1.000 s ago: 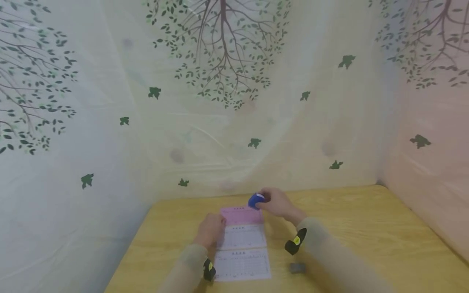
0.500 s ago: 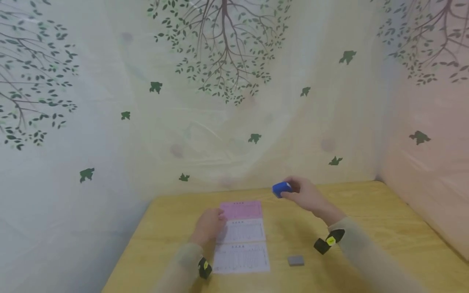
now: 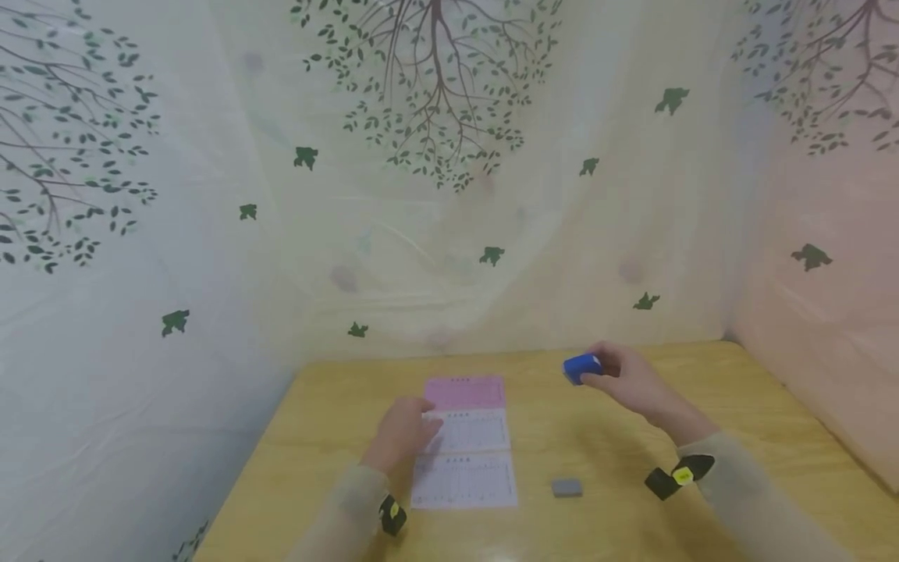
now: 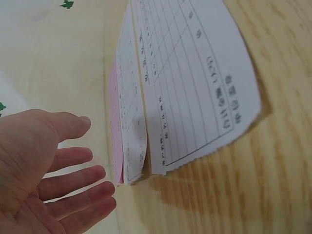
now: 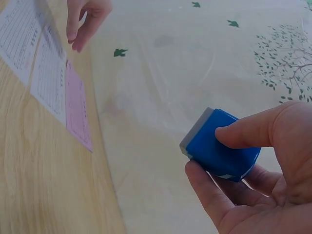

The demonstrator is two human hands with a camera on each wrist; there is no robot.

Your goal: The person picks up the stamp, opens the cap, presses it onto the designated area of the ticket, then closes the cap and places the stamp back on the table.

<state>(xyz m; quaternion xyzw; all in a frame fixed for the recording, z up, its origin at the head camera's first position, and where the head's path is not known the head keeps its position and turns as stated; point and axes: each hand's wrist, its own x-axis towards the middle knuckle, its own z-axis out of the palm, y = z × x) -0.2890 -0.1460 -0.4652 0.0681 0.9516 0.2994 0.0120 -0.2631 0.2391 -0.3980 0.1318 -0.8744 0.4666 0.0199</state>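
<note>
Three printed slips lie in a column on the table: a pink slip point(image 3: 465, 393) at the far end, a white slip point(image 3: 472, 431) in the middle and another white slip point(image 3: 464, 481) nearest me. My left hand point(image 3: 403, 434) hovers at their left edge. In the left wrist view its fingers point(image 4: 80, 183) are extended and spread, holding nothing. Off to the right, my right hand point(image 3: 635, 385) pinches a blue stamp point(image 5: 222, 144) between thumb and fingers, raised above the table. A pale strip point(image 5: 196, 130) runs along one end of the stamp.
A small grey block point(image 3: 566, 488) lies on the wooden table point(image 3: 316, 468), right of the nearest slip. Behind the table hangs a pale sheet point(image 3: 421, 289) printed with trees and birds. Black straps with a small box point(image 3: 662, 483) sit on both wrists.
My right hand has carried the stamp from over the pink slip to the right, away from the papers. The left hand has stayed near the slips' left edge, its fingers now straighter.
</note>
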